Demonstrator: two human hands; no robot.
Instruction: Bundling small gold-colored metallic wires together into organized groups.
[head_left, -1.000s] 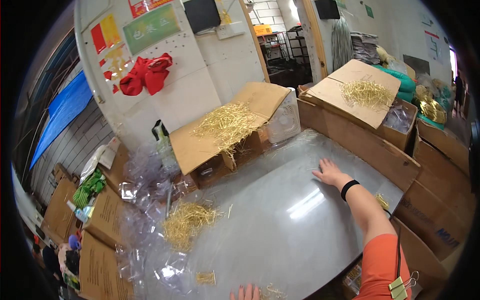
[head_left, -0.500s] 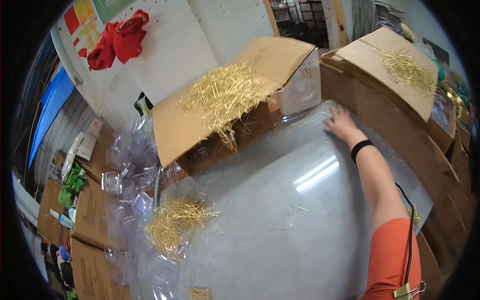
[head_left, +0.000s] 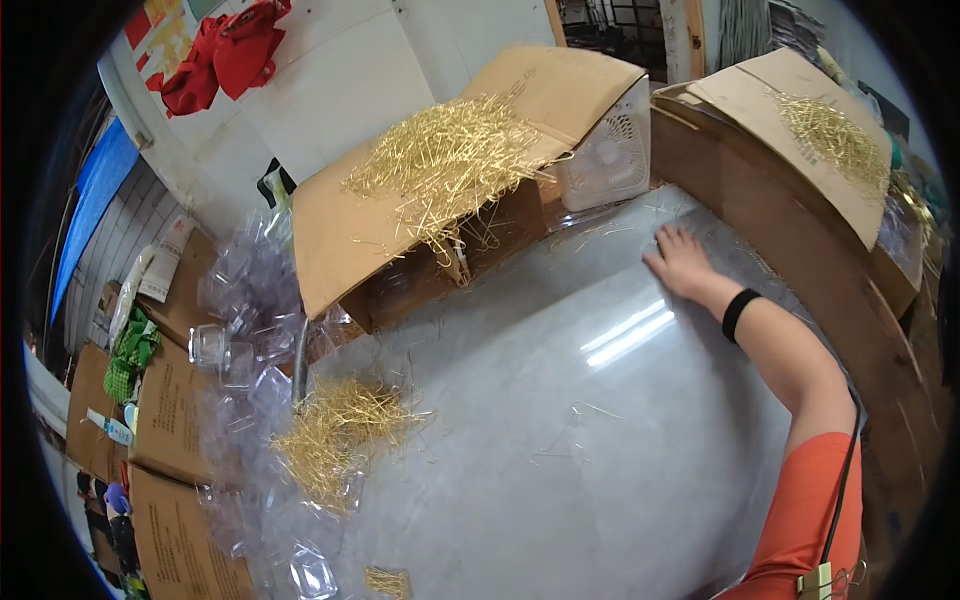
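Observation:
My right hand (head_left: 682, 262) lies flat on the smooth grey tabletop (head_left: 520, 370), fingers stretched out and nothing seen in its grip. It rests at the far right part of the table, and its wrist wears a black band. Just beyond it, a few thin loose strands lie near the far edge. A pile of thin gold wire pieces (head_left: 345, 430) sits on the left side of the table, and a small bundle of gold pieces (head_left: 387, 582) lies at the near edge. My left hand is out of view.
A cardboard box (head_left: 330, 240) at the back carries a large gold heap (head_left: 450, 150). Beside it stands a white box fan (head_left: 607, 155). Another gold-strewn cardboard sheet (head_left: 750, 95) is at right. Clear plastic boxes (head_left: 240, 350) crowd the left edge. A cable (head_left: 850, 450) runs along my right arm.
My right hand has drawn back a little from the table's far corner, and its elbow bends further outward. The whole view has shifted slightly.

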